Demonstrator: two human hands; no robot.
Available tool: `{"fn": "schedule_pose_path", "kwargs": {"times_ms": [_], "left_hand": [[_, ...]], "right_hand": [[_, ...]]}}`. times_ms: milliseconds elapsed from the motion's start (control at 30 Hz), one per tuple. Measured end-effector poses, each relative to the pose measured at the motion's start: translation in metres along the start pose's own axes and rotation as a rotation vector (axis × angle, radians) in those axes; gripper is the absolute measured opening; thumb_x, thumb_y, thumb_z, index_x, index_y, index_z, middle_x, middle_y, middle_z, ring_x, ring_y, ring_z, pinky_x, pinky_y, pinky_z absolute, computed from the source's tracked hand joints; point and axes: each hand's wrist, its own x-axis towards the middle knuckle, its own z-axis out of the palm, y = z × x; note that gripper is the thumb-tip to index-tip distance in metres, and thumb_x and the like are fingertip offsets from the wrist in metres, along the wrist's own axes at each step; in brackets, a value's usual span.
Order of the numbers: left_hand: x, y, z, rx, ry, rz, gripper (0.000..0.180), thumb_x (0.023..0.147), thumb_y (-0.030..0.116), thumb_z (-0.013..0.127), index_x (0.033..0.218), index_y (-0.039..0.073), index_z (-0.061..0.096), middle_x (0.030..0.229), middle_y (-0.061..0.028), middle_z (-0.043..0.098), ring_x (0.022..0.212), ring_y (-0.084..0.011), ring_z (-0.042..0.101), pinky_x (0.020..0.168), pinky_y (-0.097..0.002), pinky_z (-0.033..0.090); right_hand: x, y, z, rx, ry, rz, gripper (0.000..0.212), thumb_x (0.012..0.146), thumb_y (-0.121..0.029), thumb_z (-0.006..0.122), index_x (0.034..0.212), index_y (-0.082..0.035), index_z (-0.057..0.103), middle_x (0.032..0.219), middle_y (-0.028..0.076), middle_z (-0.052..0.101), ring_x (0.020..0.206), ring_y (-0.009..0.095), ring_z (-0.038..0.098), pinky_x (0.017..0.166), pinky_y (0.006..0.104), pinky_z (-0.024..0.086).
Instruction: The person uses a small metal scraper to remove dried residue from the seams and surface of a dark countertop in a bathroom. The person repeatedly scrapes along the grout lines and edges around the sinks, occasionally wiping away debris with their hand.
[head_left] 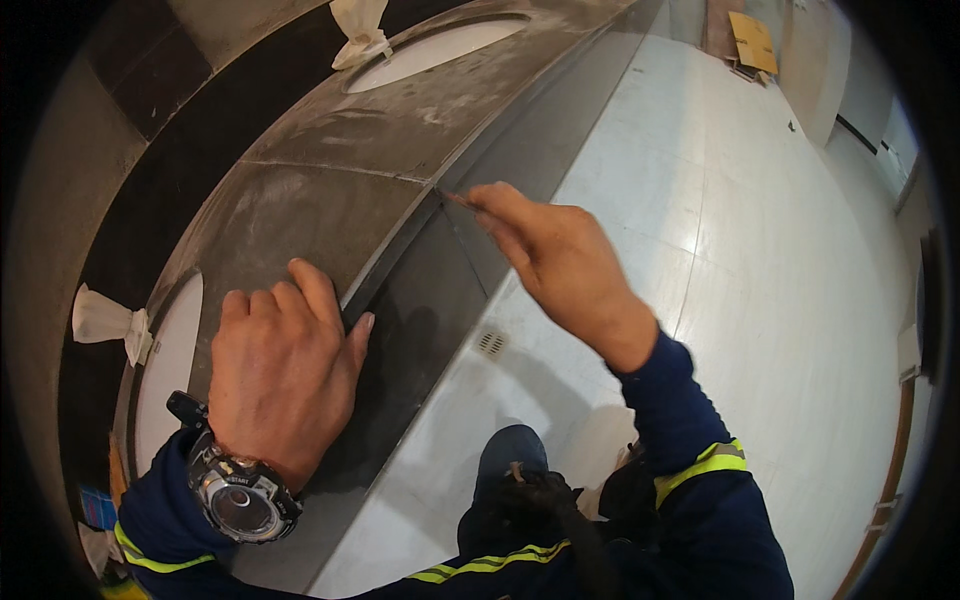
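A grey stone-look countertop (365, 140) with a dark front panel (425, 290) runs away from me on the left. My left hand (280, 370) grips its near edge, fingers bent over the top and thumb against the front. In a pinch between thumb and fingers, my right hand (560, 265) holds a thin, flat, reddish-brown piece (457, 199); most of it is hidden. Its tip meets the countertop's front edge, where a seam (340, 168) crosses the top. Pale dusty smears mark the surface.
Two white basins (440, 52) (168, 365) are set into the countertop, beside taps wrapped in white plastic (358, 30) (108, 322). A drain grate (491, 343) lies in the pale tiled floor (760, 300). Yellow cardboard (752, 42) leans at the far end.
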Motion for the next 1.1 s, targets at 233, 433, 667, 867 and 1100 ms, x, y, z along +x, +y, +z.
{"fn": "schedule_pose_path", "kwargs": {"times_ms": [233, 433, 667, 867, 1100], "left_hand": [[0.002, 0.003, -0.009, -0.038, -0.064, -0.038, 0.053, 0.094, 0.033, 0.067, 0.12, -0.012, 0.058, 0.08, -0.0167, 0.063, 0.075, -0.0318, 0.064, 0.081, -0.0411, 0.048], [0.008, 0.01, 0.008, -0.098, 0.007, 0.023, 0.054, 0.095, 0.035, 0.066, 0.117, -0.013, 0.06, 0.077, -0.0152, 0.063, 0.071, -0.0289, 0.064, 0.077, -0.0392, 0.048], [0.0, 0.0, 0.001, -0.013, 0.037, 0.013, 0.054, 0.095, 0.036, 0.066, 0.117, -0.013, 0.06, 0.079, -0.0161, 0.065, 0.073, -0.0295, 0.065, 0.077, -0.0397, 0.048], [0.007, 0.007, 0.002, -0.028, 0.031, 0.032, 0.056, 0.094, 0.036, 0.066, 0.119, -0.014, 0.059, 0.08, -0.0166, 0.065, 0.076, -0.0307, 0.066, 0.077, -0.0411, 0.047], [0.003, 0.005, 0.002, 0.007, 0.022, 0.019, 0.056, 0.094, 0.035, 0.068, 0.121, -0.013, 0.058, 0.079, -0.0164, 0.064, 0.076, -0.0312, 0.065, 0.077, -0.0408, 0.047]], "right_hand": [[-0.005, -0.001, -0.011, -0.039, 0.072, -0.008, 0.016, 0.1, -0.015, 0.06, 0.114, -0.009, 0.057, 0.077, 0.018, 0.066, 0.073, 0.041, 0.065, 0.061, 0.0466, 0.05], [-0.005, 0.006, 0.011, 0.007, 0.117, 0.017, 0.013, 0.1, -0.016, 0.06, 0.111, -0.009, 0.058, 0.077, 0.019, 0.065, 0.073, 0.042, 0.064, 0.062, 0.0477, 0.05], [-0.035, 0.005, 0.013, 0.006, -0.053, 0.153, 0.022, 0.101, -0.017, 0.06, 0.12, -0.007, 0.059, 0.073, 0.017, 0.062, 0.066, 0.035, 0.063, 0.063, 0.0422, 0.048], [-0.031, -0.011, 0.03, 0.435, 0.21, 0.185, 0.03, 0.103, -0.015, 0.058, 0.132, -0.004, 0.058, 0.072, 0.012, 0.057, 0.061, 0.016, 0.051, 0.061, 0.031, 0.044], [-0.024, -0.015, 0.052, 0.608, 0.256, 0.227, 0.02, 0.104, -0.012, 0.055, 0.123, -0.003, 0.058, 0.077, 0.019, 0.064, 0.071, 0.04, 0.065, 0.064, 0.0403, 0.049]]}}
